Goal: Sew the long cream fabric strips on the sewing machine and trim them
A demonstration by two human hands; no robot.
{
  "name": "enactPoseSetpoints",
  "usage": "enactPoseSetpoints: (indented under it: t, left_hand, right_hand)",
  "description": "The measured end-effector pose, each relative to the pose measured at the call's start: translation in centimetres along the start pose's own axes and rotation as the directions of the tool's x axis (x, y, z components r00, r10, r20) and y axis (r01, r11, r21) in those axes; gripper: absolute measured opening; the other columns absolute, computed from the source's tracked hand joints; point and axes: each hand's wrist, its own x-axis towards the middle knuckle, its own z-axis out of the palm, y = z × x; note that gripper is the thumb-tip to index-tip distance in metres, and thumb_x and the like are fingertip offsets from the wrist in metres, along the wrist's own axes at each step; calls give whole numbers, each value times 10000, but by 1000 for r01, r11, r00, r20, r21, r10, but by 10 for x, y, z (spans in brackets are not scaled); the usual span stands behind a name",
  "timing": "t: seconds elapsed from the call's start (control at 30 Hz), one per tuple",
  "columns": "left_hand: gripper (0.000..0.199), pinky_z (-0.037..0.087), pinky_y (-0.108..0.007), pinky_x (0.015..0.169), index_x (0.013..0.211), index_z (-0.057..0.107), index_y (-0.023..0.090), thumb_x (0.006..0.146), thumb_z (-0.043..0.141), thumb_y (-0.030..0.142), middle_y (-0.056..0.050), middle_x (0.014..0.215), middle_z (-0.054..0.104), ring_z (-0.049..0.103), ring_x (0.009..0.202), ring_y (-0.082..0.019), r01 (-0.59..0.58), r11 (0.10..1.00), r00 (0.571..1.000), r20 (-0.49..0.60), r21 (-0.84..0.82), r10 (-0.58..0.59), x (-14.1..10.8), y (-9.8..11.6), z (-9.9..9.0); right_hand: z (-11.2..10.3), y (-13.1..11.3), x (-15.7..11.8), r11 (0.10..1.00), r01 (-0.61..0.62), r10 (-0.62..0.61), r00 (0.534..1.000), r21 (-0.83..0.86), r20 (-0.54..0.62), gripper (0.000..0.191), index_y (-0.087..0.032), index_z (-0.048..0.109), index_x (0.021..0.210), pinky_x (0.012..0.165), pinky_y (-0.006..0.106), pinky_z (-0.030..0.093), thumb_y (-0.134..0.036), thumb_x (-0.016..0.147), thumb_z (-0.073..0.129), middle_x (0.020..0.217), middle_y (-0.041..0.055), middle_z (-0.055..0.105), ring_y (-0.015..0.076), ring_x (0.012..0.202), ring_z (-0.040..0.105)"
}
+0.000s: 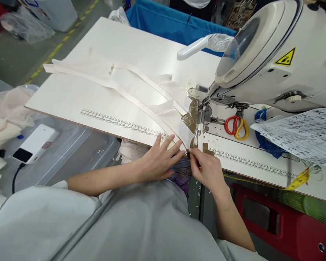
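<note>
Pale cream fabric (130, 81) with long narrow bands lies across the white table, its near end reaching the front edge by the sewing machine. My left hand (164, 156) rests on that near end and the printed ruler, fingers spread flat. Just right of it, my right hand (206, 166) has thumb and index finger pinched together at the fabric's tip. A small dark item shows between the fingertips, too small to make out. The sewing machine (282, 54) stands at the right, its needle area just beyond my right hand.
Red and yellow scissors (236, 127) lie by the machine. Handwritten sheets (301, 134) and a yellow tape measure (300, 180) are at the right. A blue bin (165, 20) stands behind the table (62, 94). At the left, a white device (36, 143) sits on a clear plastic box.
</note>
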Motion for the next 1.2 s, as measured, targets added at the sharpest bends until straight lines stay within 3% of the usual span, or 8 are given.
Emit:
enactPoseSetpoints:
  t: [0.1, 0.2, 0.4, 0.6, 0.77, 0.87, 1.0, 1.2]
  left_hand:
    - [714, 323, -689, 1055, 1453, 396, 152, 869, 633, 487, -192, 1552, 324, 283, 1409, -461, -1, 1000, 1000, 11, 3, 1, 0, 0, -1]
    - [710, 325, -682, 1055, 1449, 402, 156, 864, 640, 480, -191, 1548, 331, 291, 1407, -459, 1, 1000, 1000, 6, 0, -1, 0, 1, -2]
    - [707, 335, -684, 1042, 1455, 388, 140, 879, 616, 480, -200, 1542, 335, 302, 1394, -469, -5, 1000, 1000, 13, 17, 5, 0, 1, -3]
    - [686, 325, -681, 1055, 1449, 396, 140, 885, 606, 469, -193, 1543, 335, 295, 1401, -463, -3, 1000, 1000, 1, 14, 3, 0, 1, -2]
    - [676, 329, -690, 1048, 1441, 404, 140, 877, 624, 440, -200, 1535, 346, 302, 1396, -464, -1, 1000, 1000, -19, -1, 1, -1, 1, -1]
    - [657, 325, -695, 1052, 1432, 416, 148, 874, 625, 425, -188, 1535, 356, 304, 1398, -459, -13, 999, 999, -38, -29, 12, 0, -1, 3]
    - [630, 260, -633, 1147, 1413, 430, 106, 892, 590, 421, -183, 1525, 385, 327, 1416, -363, -81, 992, 993, -91, -93, 72, 4, -3, 10]
    - [568, 284, -562, 1162, 1424, 426, 131, 934, 529, 401, -144, 1499, 438, 402, 1367, -315, -81, 991, 986, -157, -104, 64, 3, 1, 18]
  right_hand:
    - [-8, 2, -4, 973, -120, 112, 992, 195, 51, 182, -183, 608, 945, 459, 239, 314, -247, 968, 440, 533, -54, 527, 117, 414, 475]
    - [-7, 0, -7, 934, -201, 205, 979, 297, 16, 193, -188, 599, 958, 439, 227, 318, -295, 984, 441, 540, -61, 515, 108, 409, 453]
    - [6, -4, -7, 981, -123, 131, 990, 149, -46, 198, -183, 600, 1010, 496, 248, 353, -258, 990, 417, 673, -2, 647, 141, 515, 578]
    - [11, -2, -6, 996, -88, 87, 996, -7, -27, 213, -169, 598, 1008, 498, 257, 336, -225, 977, 394, 635, 0, 629, 151, 500, 572]
    - [7, -4, -10, 986, -119, 125, 991, 116, -47, 181, -182, 594, 972, 491, 245, 333, -238, 965, 422, 588, -29, 563, 133, 482, 527]
    - [-1, -6, -16, 927, -211, 256, 960, 310, -110, 163, -192, 573, 953, 471, 222, 341, -291, 976, 446, 548, -71, 439, 108, 447, 434]
    - [-10, -1, -28, 851, -308, 393, 910, 425, -129, 230, -192, 580, 950, 447, 218, 325, -388, 974, 464, 570, -80, 345, 104, 459, 378]
    - [-21, 50, -37, 758, -499, 605, 778, 420, -168, 367, -190, 595, 922, 465, 237, 327, -543, 901, 500, 564, -82, 349, 110, 464, 361]
